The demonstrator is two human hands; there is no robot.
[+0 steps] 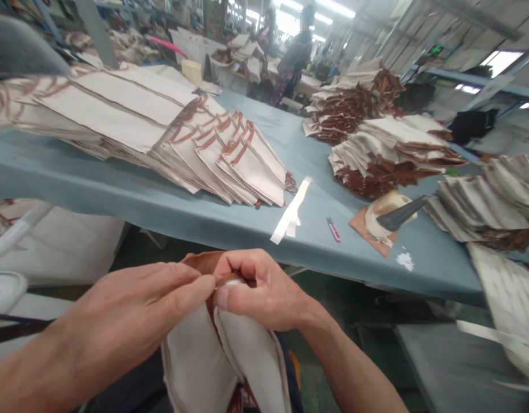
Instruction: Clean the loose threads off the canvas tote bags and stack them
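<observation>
"Two hands are in view. State the condition of each."

"Right hand: thumb and curled forefinger pinch the workpiece at its brown upper part. Left hand: fingers extended and pressed side by side, tips against the right-hand grip. Whether they also pinch the material, I cannot tell."

"Give workpiece quantity, location and appearance."

"One. It is held off the surface, before the near edge of the table. Two pale, smooth panels hang side by side from a brown, leather-like upper part and diverge below the grip. Their borders are narrow and seamed. A small white area shows between right thumb and forefinger. Reddish material shows between the panels at the bottom."

"List the items on the surface."

"One spread stack of pale panels, brown-trimmed, from the left end to mid-table, fanned at its right. Three piles of brown-edged pieces toward the right end. Near the front edge, left to right: one white strip, one pair of pink-handled snips, one pale container with one dark handle, on one brown square; one white patch."
</observation>
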